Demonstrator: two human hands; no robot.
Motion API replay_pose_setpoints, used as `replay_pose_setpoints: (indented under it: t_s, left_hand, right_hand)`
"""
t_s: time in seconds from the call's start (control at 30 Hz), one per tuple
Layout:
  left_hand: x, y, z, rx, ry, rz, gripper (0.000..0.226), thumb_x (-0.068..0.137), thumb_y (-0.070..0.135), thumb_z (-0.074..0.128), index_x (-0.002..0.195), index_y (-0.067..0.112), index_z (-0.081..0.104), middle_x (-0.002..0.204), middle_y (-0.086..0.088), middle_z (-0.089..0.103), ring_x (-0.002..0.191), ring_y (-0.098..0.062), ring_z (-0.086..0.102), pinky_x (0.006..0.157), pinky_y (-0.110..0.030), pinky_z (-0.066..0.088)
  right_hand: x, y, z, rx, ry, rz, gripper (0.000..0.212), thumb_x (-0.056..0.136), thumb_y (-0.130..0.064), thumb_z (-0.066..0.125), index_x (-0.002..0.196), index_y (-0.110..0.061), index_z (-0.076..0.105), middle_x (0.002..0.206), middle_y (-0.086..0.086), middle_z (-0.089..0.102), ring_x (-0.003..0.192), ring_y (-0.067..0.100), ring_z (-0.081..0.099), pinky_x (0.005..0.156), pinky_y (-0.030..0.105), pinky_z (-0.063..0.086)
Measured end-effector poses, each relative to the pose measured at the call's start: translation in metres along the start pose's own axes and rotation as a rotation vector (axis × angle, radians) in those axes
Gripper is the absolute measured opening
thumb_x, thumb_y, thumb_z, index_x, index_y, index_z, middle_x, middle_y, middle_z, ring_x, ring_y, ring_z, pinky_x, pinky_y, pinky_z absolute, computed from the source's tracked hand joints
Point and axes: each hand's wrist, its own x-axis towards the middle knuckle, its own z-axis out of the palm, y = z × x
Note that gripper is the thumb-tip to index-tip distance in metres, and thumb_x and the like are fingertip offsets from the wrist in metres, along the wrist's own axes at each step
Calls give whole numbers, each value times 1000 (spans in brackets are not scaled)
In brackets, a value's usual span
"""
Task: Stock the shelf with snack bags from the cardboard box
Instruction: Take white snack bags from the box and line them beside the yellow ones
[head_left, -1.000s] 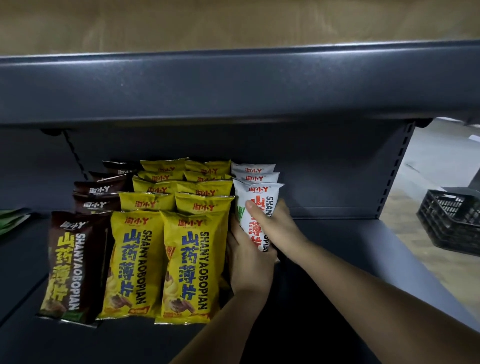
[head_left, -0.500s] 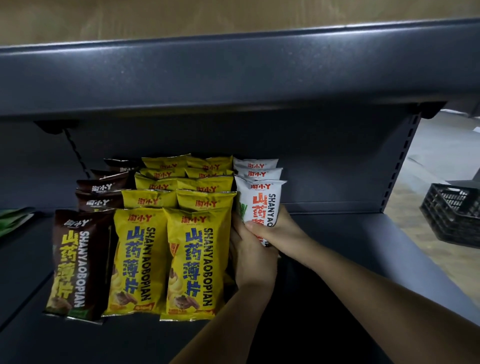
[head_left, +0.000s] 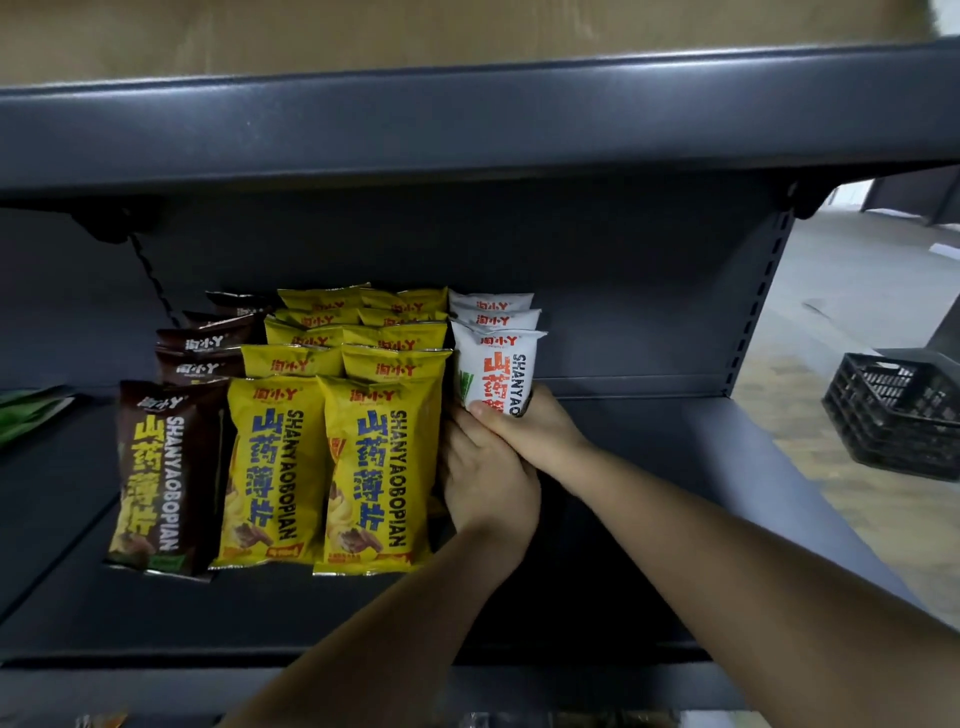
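Dark grey metal shelving (head_left: 701, 441) fills my view, with an upper shelf board (head_left: 467, 119) overhead and a black plastic crate (head_left: 893, 410) on the floor well off to the right of both hands. My right hand (head_left: 535, 431) wraps the lower part of the front white snack bag (head_left: 496, 364), thumb laid across its printed face and fingers curled behind. It holds the bag upright at the head of a short white row running back from the hand.

My left hand (head_left: 488, 483) sits just below and to the left, touching the right, its back toward me. Its fingertips are hidden, so I cannot tell whether it grips the bag's base or only braces it. Immediately left of that hand stand yellow snack bags (head_left: 374, 467), with brown snack bags (head_left: 156, 483) beyond.

I judge the two-handed hold is meant to stand the soft bag straight and snug against the yellow row so it won't slump. No cardboard box is in sight.
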Motion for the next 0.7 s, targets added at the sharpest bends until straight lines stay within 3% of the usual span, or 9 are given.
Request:
replay_pose_setpoints:
  t_s: [0.1, 0.17, 0.23, 0.3, 0.37, 0.5, 0.6, 0.63, 0.7]
  left_hand:
    - [-18, 4, -4, 41, 102, 92, 88, 66, 19, 73, 136, -17, 32, 133, -33, 43, 121, -44, 48, 101, -45, 41]
    - [-34, 7, -9, -9, 85, 143, 84, 75, 15, 65, 142, -13, 23, 145, -31, 29, 135, -42, 31, 112, -44, 27]
    - [-53, 10, -17, -25, -31, 179, 78, 84, 14, 52, 147, -5, 10, 152, -24, 15, 143, -36, 13, 117, -38, 13]
    - [-69, 11, -23, 11, -41, 208, 71, 85, 13, 49, 147, -2, 16, 151, -22, 20, 142, -35, 16, 116, -38, 16]
    - [-85, 11, -28, 22, -49, 195, 61, 82, 10, 50, 140, 0, 33, 141, -21, 36, 133, -37, 30, 109, -41, 26]
    - [-112, 10, -30, 48, -79, 181, 48, 83, 9, 48, 131, 8, 48, 128, -19, 49, 120, -37, 39, 98, -43, 34]
    - [-129, 10, -26, 36, -52, 191, 41, 85, 5, 44, 124, 11, 53, 122, -17, 52, 116, -35, 41, 91, -42, 36]
    - [-136, 11, -25, 24, -32, 213, 40, 85, 3, 44, 122, 10, 56, 120, -16, 54, 115, -34, 43, 89, -40, 37]
    - [-148, 11, -22, -29, 10, 258, 37, 83, 0, 43, 115, 9, 60, 116, -15, 57, 111, -33, 46, 86, -38, 38]
  right_hand:
    - [-10, -7, -4, -78, 17, 124, 79, 61, -64, 72, 119, -13, 56, 114, 0, 66, 102, 13, 64, 83, 28, 52]
    - [-22, -13, -12, -136, 3, 182, 61, 78, -53, 68, 118, -9, 53, 112, 3, 63, 104, 19, 62, 78, 28, 47]
    - [-39, -18, -21, -206, -53, 152, 33, 90, -41, 60, 99, -9, 61, 100, 5, 67, 96, 21, 64, 75, 30, 48]
    - [-61, -24, -30, -282, -96, 138, 25, 94, -29, 55, 73, -16, 58, 78, 2, 62, 76, 16, 60, 66, 25, 44]
    - [-82, -28, -39, -355, -122, 129, 30, 93, -20, 54, 63, -19, 51, 65, -1, 52, 61, 11, 50, 53, 22, 38]
    - [-116, -32, -60, -406, -159, 137, 21, 91, -17, 53, 72, -18, 47, 67, 1, 44, 69, 18, 48, 46, 23, 31]
    - [-132, -26, -77, -368, -195, 172, 18, 92, -18, 50, 76, -15, 45, 79, 5, 47, 78, 20, 49, 62, 26, 42]
    - [-139, -23, -81, -358, -193, 178, 11, 92, -18, 49, 83, -12, 51, 87, 7, 51, 84, 21, 51, 65, 27, 44]
    - [-150, -16, -89, -335, -186, 182, 23, 93, -18, 49, 105, -2, 61, 104, 16, 61, 92, 23, 56, 68, 29, 46]
